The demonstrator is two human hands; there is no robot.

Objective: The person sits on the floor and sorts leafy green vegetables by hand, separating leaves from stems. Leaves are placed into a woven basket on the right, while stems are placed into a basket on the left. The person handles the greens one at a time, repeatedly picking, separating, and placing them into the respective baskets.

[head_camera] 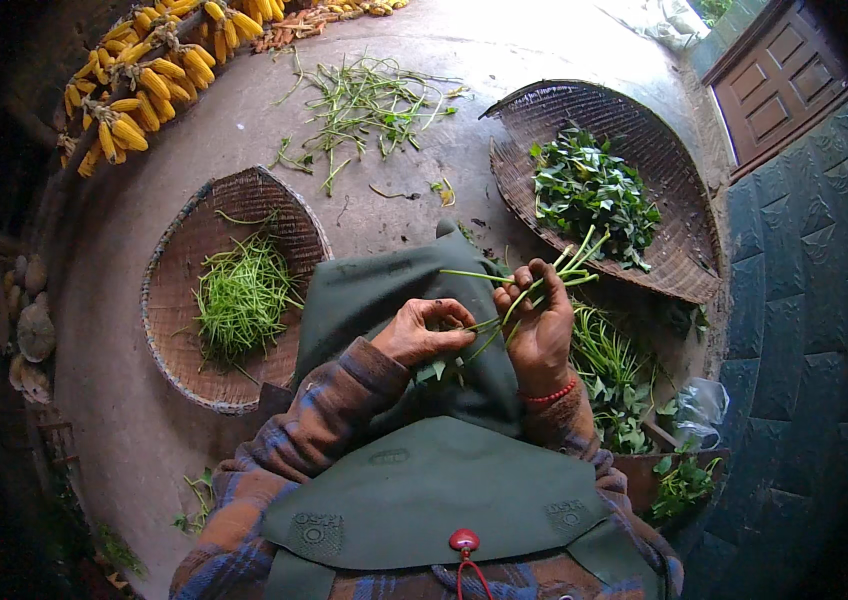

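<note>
My left hand (428,330) pinches the end of a thin green stem between thumb and forefinger. Below its fingers hangs a green leaf (435,370). Several green leaf stalks (578,259) pass through my right hand (544,322), which is turned palm up with curled fingers. Both hands are close together above the dark green waterproof apron (394,292) over my lap. To the left, a round woven basket (176,300) holds a heap of stripped green stems (244,300). A wide woven winnowing basket (664,172) at the upper right carries a pile of green leaves (596,195).
Leafy stalks (611,375) lie beside my right arm, with a clear plastic bag (701,409) near them. Discarded vines (371,101) are scattered on the concrete floor (109,315). Corn cobs (146,90) hang at the upper left. Green panels (791,360) and a brown door (776,82) bound the right.
</note>
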